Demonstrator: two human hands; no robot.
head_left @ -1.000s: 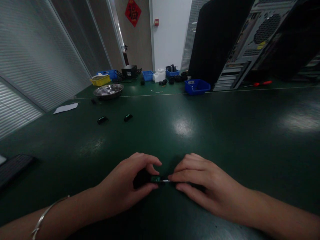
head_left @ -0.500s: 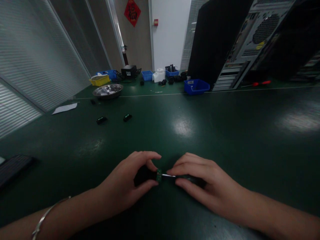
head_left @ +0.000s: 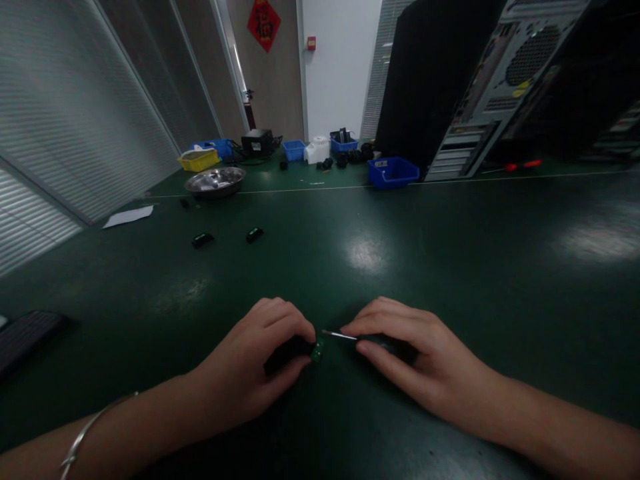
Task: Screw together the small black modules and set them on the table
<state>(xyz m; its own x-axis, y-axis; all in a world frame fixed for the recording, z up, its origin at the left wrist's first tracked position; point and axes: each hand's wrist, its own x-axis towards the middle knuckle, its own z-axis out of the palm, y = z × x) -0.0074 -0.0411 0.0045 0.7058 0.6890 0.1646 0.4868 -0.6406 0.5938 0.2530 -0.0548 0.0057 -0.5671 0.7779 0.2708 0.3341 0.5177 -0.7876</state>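
Note:
Between the thumb and fingers of my left hand (head_left: pixel 273 353) is a small black part with a green circuit board (head_left: pixel 317 351) at its right end. Most of the black body is hidden in the hand's shadow. My right hand (head_left: pixel 413 350) is closed round the dark handle of a screwdriver (head_left: pixel 341 335), whose thin metal shaft points left. The tip hovers close to the board, slightly above and right of it, apart from it. Farther up the table lie two similar small black parts with green on top, one on the left (head_left: pixel 203 240) and one on the right (head_left: pixel 255 235).
A metal bowl (head_left: pixel 216 181) and a yellow bin (head_left: pixel 199 159) stand at the back left. One blue bin (head_left: pixel 393 175) sits before a large computer case (head_left: pixel 465 100). A keyboard (head_left: pixel 33 340) lies at the left edge, and white paper (head_left: pixel 129 217) lies beyond it.
The screwdriver tip has come away from the circuit board, up and to the right. My left fingers have closed down on the part, and the board has tilted.

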